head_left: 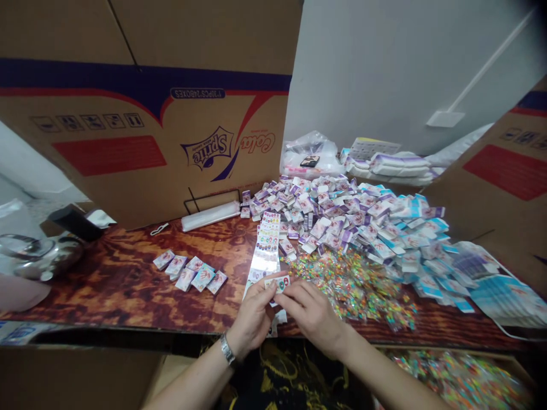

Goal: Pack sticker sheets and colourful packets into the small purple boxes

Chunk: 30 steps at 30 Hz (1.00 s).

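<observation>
My left hand, with a metal watch at the wrist, and my right hand meet at the table's near edge. Both pinch the near end of a long sticker strip that runs away from me across the wood-grain table. A small sticker piece shows between my fingertips. Just right of my hands lies a heap of small colourful sachets. Beyond it is a big pile of small purple, white and blue packets. A short row of several similar packets lies to the left.
A large cardboard carton stands at the back left, another carton at the right. A rolled plastic bundle, clear bags and stacked packs lie at the back. A metal kettle sits far left. Flat blue sheets lie at the right.
</observation>
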Each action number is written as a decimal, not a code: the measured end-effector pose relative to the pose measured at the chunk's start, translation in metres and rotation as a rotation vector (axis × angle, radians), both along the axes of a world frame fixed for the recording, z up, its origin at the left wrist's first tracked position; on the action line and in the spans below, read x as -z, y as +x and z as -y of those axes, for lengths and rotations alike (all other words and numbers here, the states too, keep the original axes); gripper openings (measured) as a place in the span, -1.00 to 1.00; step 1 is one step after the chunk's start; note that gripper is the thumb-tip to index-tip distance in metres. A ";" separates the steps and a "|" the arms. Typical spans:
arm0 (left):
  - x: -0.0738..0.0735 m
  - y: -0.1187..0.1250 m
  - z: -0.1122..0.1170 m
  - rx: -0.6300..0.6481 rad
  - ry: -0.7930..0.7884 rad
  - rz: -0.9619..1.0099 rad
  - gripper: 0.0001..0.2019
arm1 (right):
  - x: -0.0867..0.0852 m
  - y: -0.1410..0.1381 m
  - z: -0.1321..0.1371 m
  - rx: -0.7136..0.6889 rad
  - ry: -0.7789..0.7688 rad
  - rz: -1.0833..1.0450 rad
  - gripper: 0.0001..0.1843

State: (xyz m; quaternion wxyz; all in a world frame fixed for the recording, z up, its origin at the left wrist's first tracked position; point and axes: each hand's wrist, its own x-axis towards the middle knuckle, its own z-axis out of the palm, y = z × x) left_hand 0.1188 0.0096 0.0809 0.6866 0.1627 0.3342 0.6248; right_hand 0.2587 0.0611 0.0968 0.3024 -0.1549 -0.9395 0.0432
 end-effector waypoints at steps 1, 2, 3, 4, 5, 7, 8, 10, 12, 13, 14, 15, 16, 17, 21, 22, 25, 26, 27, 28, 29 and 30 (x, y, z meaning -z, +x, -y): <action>0.002 0.000 0.001 0.018 0.019 -0.011 -0.72 | -0.001 0.000 -0.002 -0.007 -0.093 0.005 -0.73; 0.003 0.000 0.003 0.039 0.036 -0.032 -0.70 | -0.002 0.000 -0.003 -0.021 -0.180 0.003 -0.72; 0.005 -0.001 0.004 0.057 0.052 -0.063 -0.68 | -0.003 0.001 -0.005 -0.030 -0.255 -0.003 -0.71; 0.006 -0.001 0.005 0.071 0.066 -0.103 -0.66 | -0.002 0.001 -0.007 -0.029 -0.313 -0.012 -0.71; 0.007 -0.001 0.006 0.088 0.078 -0.150 -0.64 | -0.001 0.001 -0.009 -0.016 -0.355 -0.019 -0.71; 0.009 -0.001 0.007 0.122 0.100 -0.242 -0.62 | 0.002 0.000 -0.010 0.065 -0.383 -0.021 -0.71; 0.010 -0.001 0.008 0.136 0.105 -0.274 -0.62 | 0.005 0.000 -0.010 0.114 -0.368 -0.015 -0.71; 0.011 0.001 0.009 0.133 0.086 -0.295 -0.63 | 0.010 -0.001 -0.008 0.170 -0.319 -0.002 -0.73; 0.013 0.004 0.009 0.079 0.026 -0.266 -0.61 | 0.013 -0.001 -0.005 0.167 -0.299 0.002 -0.79; 0.014 0.005 0.010 0.050 -0.004 -0.250 -0.60 | 0.015 -0.001 -0.003 0.157 -0.320 0.002 -0.81; 0.015 0.005 0.010 0.034 -0.023 -0.245 -0.58 | 0.015 -0.001 -0.001 0.145 -0.359 0.003 -0.83; 0.016 0.005 0.011 0.041 -0.028 -0.262 -0.55 | 0.016 -0.001 0.000 0.133 -0.404 0.005 -0.86; 0.016 0.004 0.011 0.069 -0.017 -0.312 -0.53 | 0.017 0.000 0.001 0.120 -0.443 0.003 -0.88; 0.015 0.002 0.012 0.111 0.007 -0.400 -0.52 | 0.017 0.001 0.002 0.108 -0.469 -0.004 -0.89; 0.009 -0.012 0.014 0.240 0.158 -0.959 -0.66 | 0.018 0.005 0.001 0.089 -0.510 -0.050 -0.84; 0.007 -0.016 0.014 0.245 0.192 -1.069 -0.70 | 0.018 0.006 0.001 0.090 -0.542 -0.057 -0.84; 0.004 -0.022 0.013 0.260 0.227 -1.165 -0.73 | 0.016 0.006 0.000 0.101 -0.701 -0.084 -0.84; 0.004 -0.023 0.013 0.255 0.224 -1.162 -0.73 | 0.016 0.005 -0.001 0.110 -0.761 -0.102 -0.84; 0.005 -0.023 0.013 0.238 0.218 -1.166 -0.72 | 0.016 0.004 -0.001 0.119 -0.820 -0.120 -0.83; 0.007 -0.022 0.012 0.207 0.211 -1.184 -0.72 | 0.017 0.003 -0.001 0.127 -0.873 -0.141 -0.83; 0.008 -0.020 0.011 0.164 0.208 -1.222 -0.73 | 0.018 0.003 0.000 0.139 -0.913 -0.166 -0.82; 0.009 -0.018 0.010 0.115 0.209 -1.270 -0.74 | 0.019 0.003 0.000 0.154 -0.939 -0.189 -0.82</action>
